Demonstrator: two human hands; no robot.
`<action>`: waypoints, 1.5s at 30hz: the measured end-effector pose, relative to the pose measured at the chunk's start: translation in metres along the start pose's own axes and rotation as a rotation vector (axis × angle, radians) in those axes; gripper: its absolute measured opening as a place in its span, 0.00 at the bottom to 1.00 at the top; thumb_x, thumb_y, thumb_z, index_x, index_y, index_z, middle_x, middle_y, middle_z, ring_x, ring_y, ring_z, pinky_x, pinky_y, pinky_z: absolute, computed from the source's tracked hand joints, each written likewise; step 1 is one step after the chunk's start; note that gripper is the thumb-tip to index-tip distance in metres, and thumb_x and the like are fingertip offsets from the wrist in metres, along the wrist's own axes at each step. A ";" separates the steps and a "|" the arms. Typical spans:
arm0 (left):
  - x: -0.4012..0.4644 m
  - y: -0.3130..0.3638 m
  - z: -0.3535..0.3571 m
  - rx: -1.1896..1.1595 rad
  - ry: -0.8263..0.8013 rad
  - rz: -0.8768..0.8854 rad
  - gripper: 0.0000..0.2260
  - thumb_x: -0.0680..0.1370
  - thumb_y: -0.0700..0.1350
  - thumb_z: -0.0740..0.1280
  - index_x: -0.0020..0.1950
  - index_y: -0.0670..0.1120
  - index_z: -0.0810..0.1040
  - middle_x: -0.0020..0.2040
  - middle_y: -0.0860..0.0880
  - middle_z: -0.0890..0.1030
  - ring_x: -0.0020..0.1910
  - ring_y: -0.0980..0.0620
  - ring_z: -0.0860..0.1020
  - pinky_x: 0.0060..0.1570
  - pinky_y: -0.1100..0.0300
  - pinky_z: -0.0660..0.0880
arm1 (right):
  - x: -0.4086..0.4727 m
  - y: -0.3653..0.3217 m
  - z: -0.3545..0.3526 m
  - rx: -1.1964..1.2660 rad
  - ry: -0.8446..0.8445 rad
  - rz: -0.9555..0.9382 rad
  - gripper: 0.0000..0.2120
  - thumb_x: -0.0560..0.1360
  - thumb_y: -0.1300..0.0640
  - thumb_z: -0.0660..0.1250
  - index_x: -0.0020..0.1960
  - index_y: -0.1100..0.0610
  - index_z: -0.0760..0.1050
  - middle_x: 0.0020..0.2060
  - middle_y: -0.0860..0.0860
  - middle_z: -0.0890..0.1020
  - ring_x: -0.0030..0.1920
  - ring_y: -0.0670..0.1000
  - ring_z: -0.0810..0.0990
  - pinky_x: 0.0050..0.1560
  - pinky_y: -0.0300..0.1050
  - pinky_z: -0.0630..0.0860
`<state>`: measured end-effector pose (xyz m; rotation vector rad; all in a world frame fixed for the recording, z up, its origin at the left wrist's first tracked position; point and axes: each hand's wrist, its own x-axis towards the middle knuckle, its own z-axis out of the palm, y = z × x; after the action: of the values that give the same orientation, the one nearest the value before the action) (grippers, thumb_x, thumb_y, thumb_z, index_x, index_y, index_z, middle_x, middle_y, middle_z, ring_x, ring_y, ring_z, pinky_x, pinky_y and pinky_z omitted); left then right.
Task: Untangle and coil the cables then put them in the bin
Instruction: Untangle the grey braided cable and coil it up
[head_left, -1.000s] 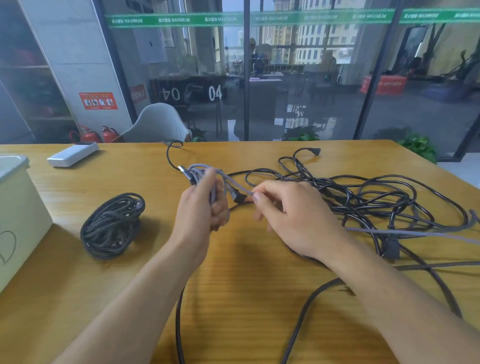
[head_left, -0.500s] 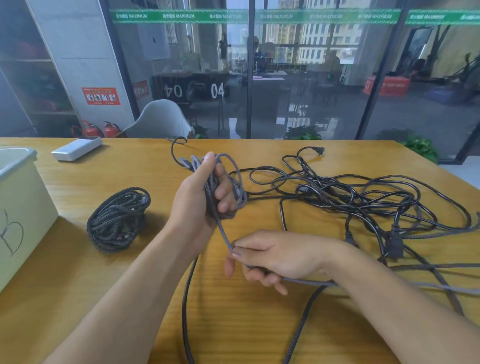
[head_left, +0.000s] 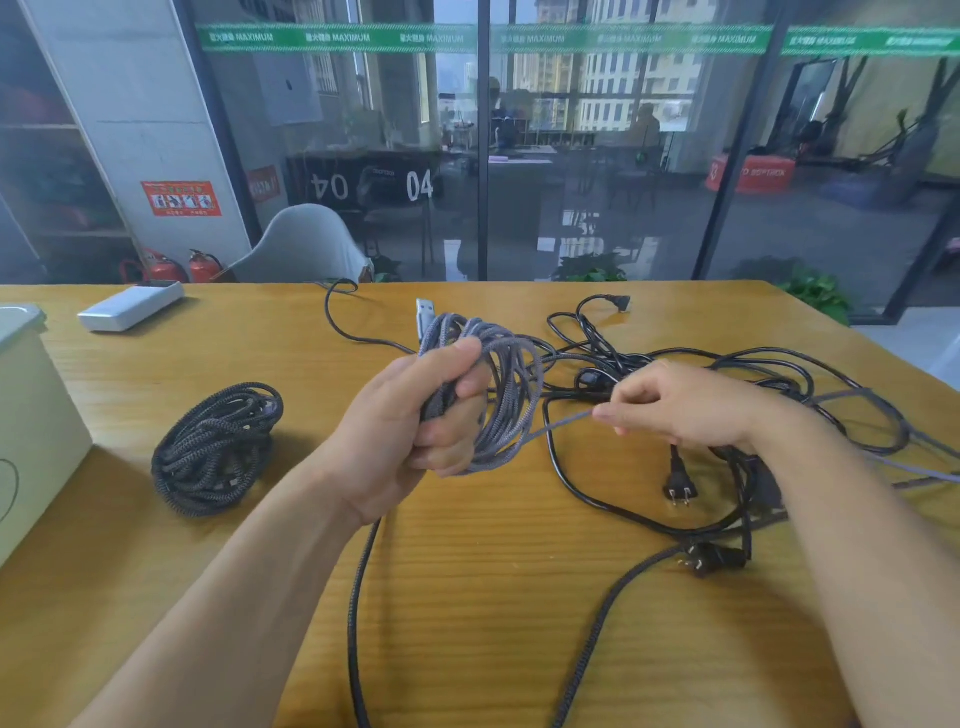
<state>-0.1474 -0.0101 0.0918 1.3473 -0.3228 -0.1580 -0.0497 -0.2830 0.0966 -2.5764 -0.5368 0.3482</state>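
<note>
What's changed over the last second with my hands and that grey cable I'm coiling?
The right hand dropped toward you drawing out grey cable, then swung back up and right, pinching the strand taut. The left hand kept gripping the grey coil, which gained loops and now shows its USB plug on top. The finished black coil, the tangled black cables, the bin and the white box stayed put.
</note>
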 end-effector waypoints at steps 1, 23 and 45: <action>0.000 -0.001 0.001 0.040 -0.028 -0.010 0.15 0.80 0.55 0.62 0.38 0.49 0.67 0.24 0.53 0.59 0.21 0.54 0.55 0.26 0.59 0.58 | 0.001 -0.001 0.000 -0.059 0.080 0.032 0.27 0.72 0.27 0.66 0.38 0.52 0.82 0.26 0.46 0.72 0.30 0.48 0.72 0.35 0.43 0.70; 0.012 -0.030 0.010 0.397 0.272 0.018 0.23 0.86 0.49 0.63 0.29 0.51 0.70 0.28 0.49 0.62 0.29 0.50 0.59 0.30 0.56 0.58 | -0.016 -0.082 0.053 0.272 0.403 -0.306 0.14 0.86 0.54 0.61 0.68 0.48 0.80 0.31 0.33 0.81 0.34 0.41 0.82 0.39 0.35 0.76; 0.014 -0.018 -0.017 -0.034 0.557 0.090 0.15 0.84 0.51 0.61 0.40 0.47 0.70 0.30 0.49 0.64 0.25 0.51 0.62 0.27 0.59 0.59 | -0.022 -0.101 0.090 0.603 -0.111 -0.467 0.09 0.87 0.61 0.57 0.65 0.55 0.71 0.55 0.49 0.85 0.35 0.57 0.85 0.31 0.49 0.78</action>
<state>-0.1274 -0.0024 0.0731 1.2835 0.0900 0.2842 -0.1304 -0.1748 0.0739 -1.7999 -0.8923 0.4117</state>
